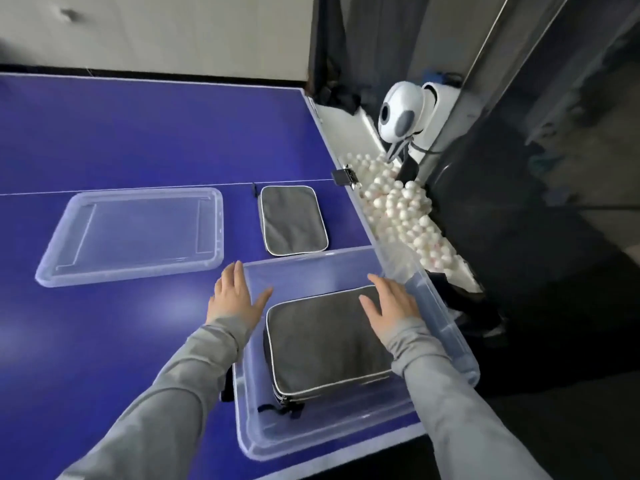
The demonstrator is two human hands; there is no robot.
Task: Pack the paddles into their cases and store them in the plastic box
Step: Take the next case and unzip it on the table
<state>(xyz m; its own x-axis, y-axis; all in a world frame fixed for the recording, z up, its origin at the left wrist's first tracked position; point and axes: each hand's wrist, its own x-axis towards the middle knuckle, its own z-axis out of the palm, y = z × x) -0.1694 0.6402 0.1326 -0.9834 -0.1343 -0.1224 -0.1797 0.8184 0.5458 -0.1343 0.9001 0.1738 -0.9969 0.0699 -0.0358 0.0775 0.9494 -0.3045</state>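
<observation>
One grey case [329,344] lies in the plastic box [446,327] at the desk's near right corner; another [292,220] waits just beyond. Both hands, left [235,292] and right [391,303], hover with fingers spread, holding nothing. Better to press the case flat, leaving room.

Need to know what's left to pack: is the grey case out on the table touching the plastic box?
Apart. The head view shows a strip of blue table between the grey case and the plastic box's far rim.
</observation>
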